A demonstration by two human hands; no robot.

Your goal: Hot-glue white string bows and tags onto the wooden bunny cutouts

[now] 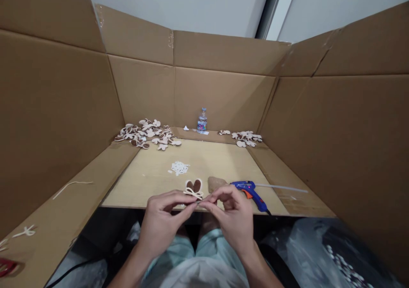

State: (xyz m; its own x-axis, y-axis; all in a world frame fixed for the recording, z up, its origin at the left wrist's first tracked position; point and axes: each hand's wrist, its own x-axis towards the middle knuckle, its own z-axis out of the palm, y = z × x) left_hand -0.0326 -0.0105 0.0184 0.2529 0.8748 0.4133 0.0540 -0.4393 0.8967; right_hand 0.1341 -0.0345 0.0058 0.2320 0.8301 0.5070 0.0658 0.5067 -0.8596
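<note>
Both hands meet at the table's near edge, fingertips almost touching. My left hand [162, 215] is closed in a pinch, and my right hand [229, 215] pinches from the other side. Something small and thin shows between their fingertips, too small to name. Just beyond the fingers is a brown and white felt piece with two ear shapes [193, 185] and a cream cord bow [193, 193] across it; whether the left fingers touch it I cannot tell. Right of it lies a tan pad [216, 183], partly behind my right hand. A blue glue gun [252, 191] rests beside that hand, its glue stick pointing right.
Small white pieces [180, 168] form a pile mid-table. Felt ear-shaped pieces [148, 131] heap at the back left, more felt pieces [246, 138] at the back right. A water bottle [202, 121] stands at the back. Cardboard walls [223, 90] enclose three sides.
</note>
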